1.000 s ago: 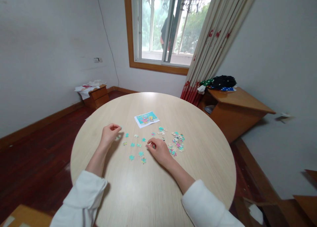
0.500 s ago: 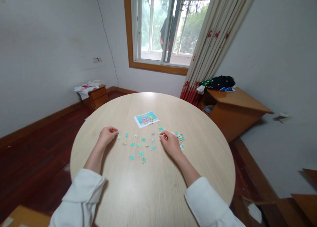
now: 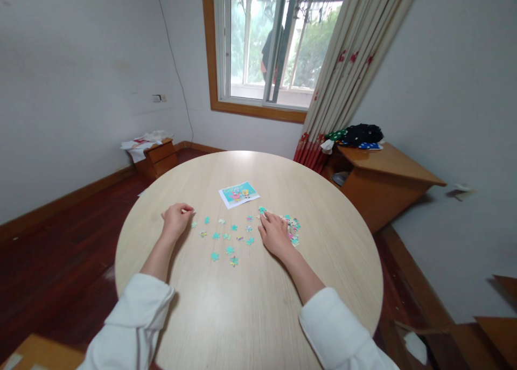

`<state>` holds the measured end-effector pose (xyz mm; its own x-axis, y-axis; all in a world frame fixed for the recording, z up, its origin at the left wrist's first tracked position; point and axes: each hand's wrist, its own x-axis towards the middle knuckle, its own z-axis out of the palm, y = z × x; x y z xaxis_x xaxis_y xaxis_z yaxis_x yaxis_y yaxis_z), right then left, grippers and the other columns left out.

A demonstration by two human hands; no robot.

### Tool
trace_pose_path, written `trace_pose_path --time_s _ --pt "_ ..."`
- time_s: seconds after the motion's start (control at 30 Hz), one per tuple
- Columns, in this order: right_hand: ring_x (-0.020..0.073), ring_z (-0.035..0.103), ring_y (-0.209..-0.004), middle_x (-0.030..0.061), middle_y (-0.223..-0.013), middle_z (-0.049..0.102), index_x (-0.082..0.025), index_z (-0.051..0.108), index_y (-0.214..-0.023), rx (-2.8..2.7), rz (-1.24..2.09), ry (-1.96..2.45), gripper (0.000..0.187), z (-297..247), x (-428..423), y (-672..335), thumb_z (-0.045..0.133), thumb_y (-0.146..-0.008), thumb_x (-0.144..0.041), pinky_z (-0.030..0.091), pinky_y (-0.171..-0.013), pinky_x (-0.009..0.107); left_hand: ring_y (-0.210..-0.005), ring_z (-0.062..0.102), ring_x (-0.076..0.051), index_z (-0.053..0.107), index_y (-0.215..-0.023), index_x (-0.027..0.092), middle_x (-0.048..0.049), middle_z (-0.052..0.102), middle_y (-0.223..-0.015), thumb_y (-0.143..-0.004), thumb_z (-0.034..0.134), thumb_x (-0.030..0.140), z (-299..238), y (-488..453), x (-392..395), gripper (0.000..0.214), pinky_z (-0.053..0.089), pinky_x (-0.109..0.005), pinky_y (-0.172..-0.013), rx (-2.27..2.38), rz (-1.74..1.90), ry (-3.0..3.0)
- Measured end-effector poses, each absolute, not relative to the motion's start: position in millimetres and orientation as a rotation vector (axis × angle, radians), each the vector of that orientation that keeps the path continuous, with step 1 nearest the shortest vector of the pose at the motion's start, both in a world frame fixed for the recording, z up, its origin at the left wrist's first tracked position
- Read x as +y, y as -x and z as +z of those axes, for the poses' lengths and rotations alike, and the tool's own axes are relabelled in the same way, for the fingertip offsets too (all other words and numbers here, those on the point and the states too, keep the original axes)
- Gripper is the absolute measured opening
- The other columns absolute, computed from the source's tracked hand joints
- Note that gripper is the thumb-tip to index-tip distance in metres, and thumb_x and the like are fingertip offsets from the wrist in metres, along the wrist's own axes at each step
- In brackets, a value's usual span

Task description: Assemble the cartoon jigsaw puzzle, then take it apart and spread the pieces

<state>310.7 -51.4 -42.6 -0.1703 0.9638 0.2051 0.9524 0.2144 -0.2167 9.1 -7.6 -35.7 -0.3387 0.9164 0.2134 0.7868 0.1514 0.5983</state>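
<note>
My left hand (image 3: 177,220) is closed in a pinch at the left of the scattered pieces, on a small jigsaw puzzle piece (image 3: 194,212) that is mostly hidden by the fingers. My right hand (image 3: 275,234) lies palm down with its fingers apart over the near-left side of a pile of puzzle pieces (image 3: 296,224), touching it and covering part of it. One teal piece (image 3: 262,210) shows just beyond its fingertips. Between the hands, several loose pieces, mostly teal, are spread out, among them a teal piece (image 3: 230,250) and a yellow-and-teal piece (image 3: 233,261).
A picture card (image 3: 239,194) with cartoon figures lies beyond the pieces on the round wooden table (image 3: 226,316). Behind it are a window and a curtain (image 3: 343,63). A wooden desk (image 3: 388,170) with clothes stands at right, a small cabinet (image 3: 160,157) at left.
My left hand has turned slightly and its fingertips have lifted a little. My right hand has gone from curled fingers to spread, flatter ones over the pile. The loose pieces lie as before.
</note>
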Motion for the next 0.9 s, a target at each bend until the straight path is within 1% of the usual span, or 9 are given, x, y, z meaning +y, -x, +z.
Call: trace_pose_path --time_s 0.13,0.23,0.3,0.43,0.5,0.57,0.7,0.8,0.9 --pt "0.0250 0.039 -0.125 0.0120 -0.138 0.047 -0.018 0.056 -0.122 -2.204 0.045 1.801 0.035 -42.0 -50.9 -309.5 0.041 -0.090 -0.021 0.027 -0.099 0.043 -0.089 0.063 -0.026 0.070 -0.070 0.021 -0.0058 0.073 -0.085 -0.068 0.055 0.025 -35.6 -12.3 -8.6 0.015 0.034 -0.042 -0.088 2.240 0.850 -1.765" --pt "0.0227 0.043 -0.123 0.0113 -0.132 0.054 -0.018 0.059 -0.117 -2.201 0.049 1.767 0.032 -42.0 -49.6 -310.3 0.040 -0.091 -0.019 0.027 -0.097 0.042 -0.089 0.063 -0.027 0.071 -0.071 0.021 -0.0059 0.073 -0.083 -0.069 0.055 0.026 -36.8 -12.0 -8.3 0.017 0.034 -0.043 -0.090 2.234 0.829 -1.763" --pt "0.0222 0.047 -0.118 0.0106 -0.125 0.059 -0.018 0.062 -0.111 -2.197 0.049 1.737 0.028 -42.4 -48.4 -311.4 0.042 -0.090 -0.018 0.027 -0.095 0.041 -0.086 0.064 -0.026 0.071 -0.074 0.021 -0.0062 0.073 -0.081 -0.070 0.055 0.028 -38.1 -10.6 -7.6 0.018 0.036 -0.041 -0.089 2.214 0.874 -1.731" --pt "0.0209 0.054 -0.107 0.0086 -0.110 0.067 -0.018 0.066 -0.096 -2.168 0.084 1.695 0.019 -42.8 -46.0 -313.9 0.049 -0.087 -0.015 0.028 -0.089 0.036 -0.082 0.064 -0.024 0.070 -0.077 0.019 -0.0076 0.072 -0.083 -0.070 0.057 0.033 -41.4 -6.3 -5.5 0.020 0.042 -0.034 -0.078 2.157 0.986 -1.627" --pt "0.0192 0.056 -0.101 0.0073 -0.104 0.068 -0.018 0.066 -0.092 -2.155 0.113 1.676 0.017 -42.4 -45.3 -314.6 0.051 -0.085 -0.013 0.029 -0.086 0.034 -0.082 0.063 -0.024 0.069 -0.075 0.020 -0.0078 0.072 -0.082 -0.069 0.058 0.033 -42.3 -4.8 -5.1 0.018 0.041 -0.035 -0.076 2.177 0.965 -1.596" --pt "0.0184 0.057 -0.097 0.0064 -0.100 0.069 -0.019 0.066 -0.091 -2.143 0.117 1.673 0.017 -41.9 -45.2 -314.9 0.052 -0.085 -0.012 0.028 -0.084 0.032 -0.083 0.063 -0.026 0.068 -0.071 0.021 -0.0074 0.072 -0.080 -0.069 0.058 0.031 -41.9 -4.5 -5.2 0.014 0.040 -0.038 -0.079 2.233 0.899 -1.591" --pt "0.0204 0.055 -0.097 0.0069 -0.101 0.067 -0.019 0.065 -0.094 -2.135 0.072 1.695 0.016 -42.0 -46.2 -315.2 0.055 -0.083 -0.013 0.029 -0.083 0.033 -0.090 0.061 -0.031 0.066 -0.067 0.021 -0.0080 0.072 -0.083 -0.069 0.058 0.028 -39.3 -5.6 -6.1 0.011 0.035 -0.046 -0.083 2.335 0.776 -1.602" --pt "0.0217 0.053 -0.100 0.0077 -0.104 0.065 -0.019 0.064 -0.095 -2.132 0.037 1.701 0.014 -43.4 -46.6 -315.8 0.056 -0.083 -0.016 0.029 -0.083 0.033 -0.092 0.060 -0.033 0.065 -0.068 0.020 -0.0101 0.071 -0.087 -0.069 0.058 0.029 -38.2 -6.6 -6.5 0.011 0.035 -0.046 -0.082 2.341 0.771 -1.605" --pt "0.0215 0.052 -0.099 0.0071 -0.103 0.065 -0.019 0.065 -0.090 -2.117 0.029 1.714 0.010 -44.8 -46.1 -316.7 0.058 -0.083 -0.019 0.029 -0.083 0.034 -0.090 0.061 -0.031 0.064 -0.068 0.019 -0.0099 0.070 -0.087 -0.069 0.058 0.028 -37.5 -8.3 -7.4 0.011 0.035 -0.045 -0.080 2.340 0.810 -1.595"
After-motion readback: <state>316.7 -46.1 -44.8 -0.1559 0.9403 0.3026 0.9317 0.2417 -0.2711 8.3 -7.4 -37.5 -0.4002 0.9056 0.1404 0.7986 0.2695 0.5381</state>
